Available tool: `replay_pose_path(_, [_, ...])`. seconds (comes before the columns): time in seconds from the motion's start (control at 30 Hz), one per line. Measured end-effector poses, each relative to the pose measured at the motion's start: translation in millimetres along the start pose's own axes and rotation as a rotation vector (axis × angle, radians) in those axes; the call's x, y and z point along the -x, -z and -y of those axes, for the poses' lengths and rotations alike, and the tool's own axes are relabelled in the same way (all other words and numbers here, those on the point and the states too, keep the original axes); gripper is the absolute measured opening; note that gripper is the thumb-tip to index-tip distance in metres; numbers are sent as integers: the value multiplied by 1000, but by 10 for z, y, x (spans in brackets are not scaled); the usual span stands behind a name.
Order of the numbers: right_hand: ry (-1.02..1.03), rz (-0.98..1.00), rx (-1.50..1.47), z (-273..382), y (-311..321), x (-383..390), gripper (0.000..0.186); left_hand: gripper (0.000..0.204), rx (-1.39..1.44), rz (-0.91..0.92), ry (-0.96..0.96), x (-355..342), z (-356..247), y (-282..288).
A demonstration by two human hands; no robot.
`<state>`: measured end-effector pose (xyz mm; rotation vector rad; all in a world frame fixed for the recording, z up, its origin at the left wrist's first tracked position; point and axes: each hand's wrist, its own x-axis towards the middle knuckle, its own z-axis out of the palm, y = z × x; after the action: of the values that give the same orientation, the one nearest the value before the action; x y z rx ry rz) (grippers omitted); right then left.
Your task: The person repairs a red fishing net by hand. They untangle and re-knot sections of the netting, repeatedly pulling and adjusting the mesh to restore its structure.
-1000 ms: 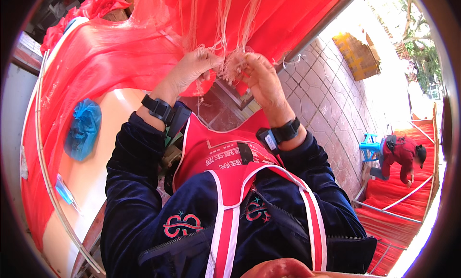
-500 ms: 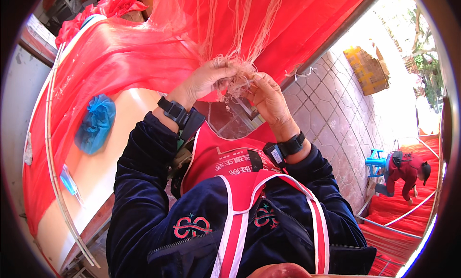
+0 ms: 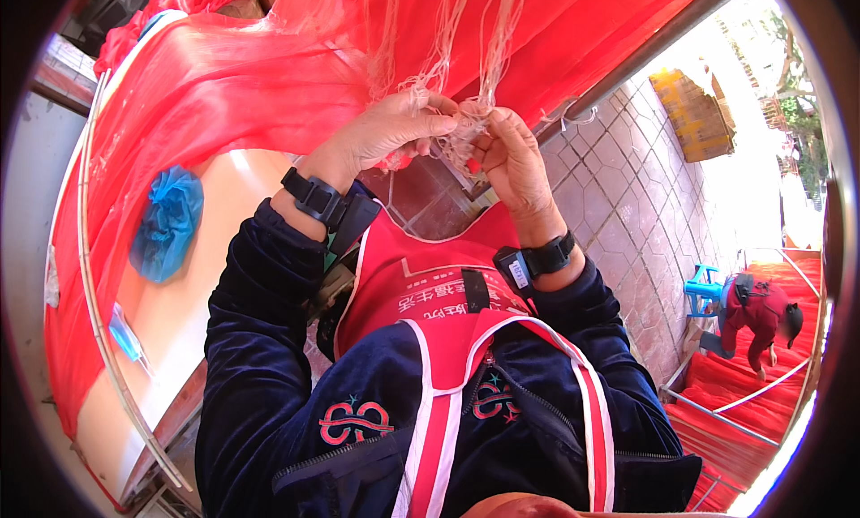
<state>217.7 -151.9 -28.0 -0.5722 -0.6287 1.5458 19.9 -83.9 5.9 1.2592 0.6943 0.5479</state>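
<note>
Pale, tangled threads (image 3: 462,133) hang in loose strands from red sheer fabric (image 3: 582,25) at the top. My left hand (image 3: 385,135) is closed on the strands, thumb reaching right and fingers curled behind them. My right hand (image 3: 515,160) pinches the right side of the tangle with thumb and index finger, its other fingers curled. Both hands meet close together below the hanging strands, above the red apron (image 3: 430,240) that I wear.
At left, a pale board (image 3: 224,187) holds a crumpled blue bag (image 3: 166,224) and a blue mask (image 3: 125,337) beside thin poles (image 3: 85,205). At right are pavers, a cardboard box (image 3: 694,115), a blue stool (image 3: 703,290) and a bent-over person in red (image 3: 752,325) at red-covered frames (image 3: 726,415).
Both my hands have stayed on the threads, shifting slightly up since half a second ago, with my left thumb now stretched further across the tangle. The view has also shifted slightly.
</note>
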Motion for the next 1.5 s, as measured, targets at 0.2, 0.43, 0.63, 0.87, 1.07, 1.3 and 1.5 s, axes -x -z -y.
replay_pose_path(0.2, [-62, 29, 20, -67, -52, -16, 17, 28, -68, -10, 3, -56, 37, 52])
replay_pose_path(0.43, [-117, 111, -27, -121, -6, 40, 15, 18, -99, -83, -45, -136, 168, 122])
replay_pose_path(0.63, [-54, 53, -77, -50, 118, 34, 17, 19, -289, -98, -37, -76, 103, 97])
replay_pose_path(0.87, [45, -13, 21, 143, 272, -2, 26, 15, -388, 50, -33, -113, 150, 100])
replay_pose_path(1.07, [-3, 106, -11, 177, 177, 89, 23, 13, -310, -233, -88, -170, 260, 177])
replay_pose_path(1.3, [-11, 112, -69, 208, 148, 163, 23, 14, -22, -345, -39, -164, 272, 241])
replay_pose_path(1.5, [6, 154, -132, 244, 276, 185, 27, 13, 226, -407, -149, -208, 294, 342])
